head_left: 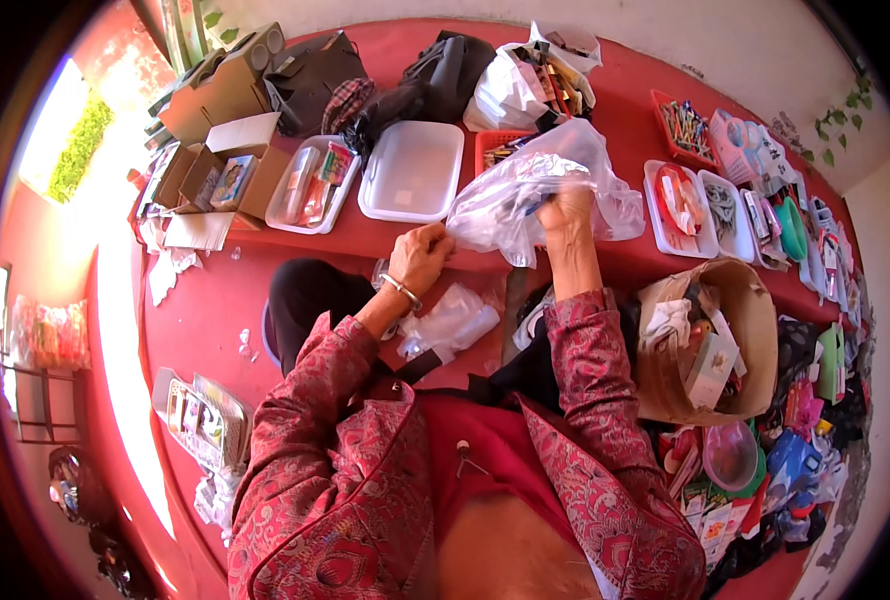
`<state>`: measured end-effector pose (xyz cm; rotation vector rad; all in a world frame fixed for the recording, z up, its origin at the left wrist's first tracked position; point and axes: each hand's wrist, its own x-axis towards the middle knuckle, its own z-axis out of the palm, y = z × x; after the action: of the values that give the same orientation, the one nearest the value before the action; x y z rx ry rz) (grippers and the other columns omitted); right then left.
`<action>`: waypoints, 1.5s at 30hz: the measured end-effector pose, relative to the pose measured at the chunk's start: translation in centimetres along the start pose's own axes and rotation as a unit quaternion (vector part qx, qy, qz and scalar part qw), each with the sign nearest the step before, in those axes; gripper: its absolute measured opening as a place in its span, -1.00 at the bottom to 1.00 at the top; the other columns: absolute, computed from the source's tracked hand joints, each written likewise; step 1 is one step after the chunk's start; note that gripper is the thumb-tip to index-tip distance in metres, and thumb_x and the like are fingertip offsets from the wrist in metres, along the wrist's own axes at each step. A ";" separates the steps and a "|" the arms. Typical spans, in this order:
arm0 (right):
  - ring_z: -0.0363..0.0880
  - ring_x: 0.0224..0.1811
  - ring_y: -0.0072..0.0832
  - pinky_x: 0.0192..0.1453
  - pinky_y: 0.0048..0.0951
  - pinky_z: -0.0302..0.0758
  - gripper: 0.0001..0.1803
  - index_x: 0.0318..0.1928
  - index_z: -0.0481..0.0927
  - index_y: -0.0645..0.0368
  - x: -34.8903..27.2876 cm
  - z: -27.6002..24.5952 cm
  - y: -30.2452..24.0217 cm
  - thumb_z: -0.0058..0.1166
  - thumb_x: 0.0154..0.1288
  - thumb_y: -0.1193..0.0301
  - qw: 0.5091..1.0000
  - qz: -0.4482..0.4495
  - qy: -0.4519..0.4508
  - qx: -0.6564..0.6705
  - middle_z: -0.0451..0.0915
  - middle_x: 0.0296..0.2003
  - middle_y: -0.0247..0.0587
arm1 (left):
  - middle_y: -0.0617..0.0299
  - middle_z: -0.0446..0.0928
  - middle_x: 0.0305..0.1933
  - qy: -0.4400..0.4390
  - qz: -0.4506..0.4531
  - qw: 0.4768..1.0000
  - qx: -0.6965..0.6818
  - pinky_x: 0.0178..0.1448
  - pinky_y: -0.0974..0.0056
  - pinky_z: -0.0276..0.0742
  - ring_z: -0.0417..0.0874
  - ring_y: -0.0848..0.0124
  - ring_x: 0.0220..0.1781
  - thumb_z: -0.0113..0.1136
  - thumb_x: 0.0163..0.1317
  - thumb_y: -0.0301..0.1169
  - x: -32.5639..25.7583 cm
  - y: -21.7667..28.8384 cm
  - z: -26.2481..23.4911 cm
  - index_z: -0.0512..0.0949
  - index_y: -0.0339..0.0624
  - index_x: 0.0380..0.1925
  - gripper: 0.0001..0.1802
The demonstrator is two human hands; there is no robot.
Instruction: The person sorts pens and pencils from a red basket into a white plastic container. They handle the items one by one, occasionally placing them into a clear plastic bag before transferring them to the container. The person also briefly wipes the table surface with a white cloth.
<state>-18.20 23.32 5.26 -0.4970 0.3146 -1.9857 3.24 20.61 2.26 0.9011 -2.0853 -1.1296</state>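
Both my hands hold one large clear plastic bag [525, 195] above the red ledge [385, 235]. My left hand [420, 258], with a metal bangle at the wrist, pinches the bag's lower left edge. My right hand [565, 208] grips the bag near its middle, fingers closed in the crumpled film. Something dark shows dimly inside the bag. More crumpled clear plastic [450, 322] lies on my lap below my left wrist. My sleeves are red with a paisley pattern.
On the ledge stand a white lidded tray [412, 170], a tray of packets [315, 185], open cardboard boxes [220, 165], dark bags [435, 75] and white trays of small goods [705, 205]. A woven basket [710, 340] of items sits at my right. Packets [205, 420] lie at lower left.
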 end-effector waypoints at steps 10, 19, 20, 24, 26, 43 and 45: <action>0.44 -0.16 -0.23 -0.02 -0.33 0.36 -0.59 -0.18 0.49 0.14 -2.5 -0.4 1.1 -0.04 -0.16 0.64 0.687 -0.192 -0.058 -0.699 0.50 -0.28 -0.14 | 0.00 0.49 -0.58 -0.096 0.059 0.992 0.049 -0.44 0.23 0.42 0.54 0.10 -0.51 0.09 0.00 -0.36 -3.9 3.3 3.7 0.51 -0.27 -0.49 -0.82; 0.49 -0.23 -0.39 -0.19 -0.40 0.48 -0.73 -0.13 0.39 0.27 -1.9 -0.2 2.4 -0.08 0.11 0.47 0.956 -0.076 0.043 -0.279 0.47 -0.24 -0.18 | 0.13 0.33 -0.37 0.006 0.223 0.951 0.215 -0.42 0.27 0.36 0.41 0.30 -0.43 0.36 -0.30 -0.31 -3.9 12.7 -0.2 0.35 -0.24 -0.27 -0.46; 0.49 -0.24 -0.38 -0.19 -0.40 0.48 -0.73 -0.14 0.40 0.27 -2.0 -0.1 2.4 -0.08 0.11 0.47 0.953 -0.076 0.042 -0.291 0.47 -0.25 -0.17 | 0.08 0.32 -0.28 0.028 0.271 0.941 0.202 -0.36 0.24 0.38 0.41 0.25 -0.35 0.37 -0.31 -0.27 -3.3 13.4 0.4 0.29 -0.24 -0.18 -0.35; 0.49 -0.26 -0.34 -0.19 -0.38 0.47 -0.72 -0.15 0.41 0.26 -2.3 -0.2 2.0 -0.06 0.09 0.46 0.934 -0.082 0.049 -0.344 0.48 -0.27 -0.15 | 0.02 0.33 -0.27 0.055 0.278 0.934 0.217 -0.29 0.16 0.39 0.44 0.13 -0.27 0.35 -0.28 -0.21 0.3 13.9 3.8 0.20 -0.25 -0.12 -0.27; 0.49 -0.26 -0.32 -0.20 -0.37 0.46 -0.72 -0.16 0.42 0.26 -1.7 -0.7 3.7 -0.05 0.08 0.45 0.930 -0.072 0.046 -0.357 0.49 -0.28 -0.13 | 0.05 0.42 -0.36 0.047 0.209 0.961 0.174 -0.37 0.21 0.39 0.50 0.15 -0.38 0.22 -0.09 -0.34 1.6 11.7 4.2 0.31 -0.24 -0.24 -0.58; 0.48 -0.27 -0.14 -0.26 -0.20 0.38 -0.84 -0.35 0.44 0.17 -7.5 -7.4 8.8 -0.12 -0.01 0.48 0.470 0.096 -0.341 -0.808 0.50 -0.37 -0.03 | 0.15 0.43 -0.58 -0.062 -0.255 0.943 -0.205 -0.59 0.41 0.47 0.48 0.47 -0.66 0.06 -0.07 -0.61 -3.7 1.0 -1.5 0.24 -0.39 -0.17 -0.61; 0.47 -0.24 -0.16 -0.25 -0.22 0.39 -0.84 -0.35 0.44 0.18 -8.3 -11.3 9.4 -0.13 -0.01 0.50 0.482 0.104 -0.358 -0.793 0.50 -0.35 -0.05 | 0.15 0.43 -0.59 -0.087 -0.330 0.920 -0.192 -0.62 0.38 0.48 0.49 0.44 -0.67 0.04 -0.07 -0.60 -4.0 -3.5 -0.3 0.29 -0.36 -0.22 -0.66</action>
<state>-12.92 26.60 -10.42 -2.1790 1.5412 -0.4630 6.84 22.19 -1.36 1.3860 -1.6094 -1.9447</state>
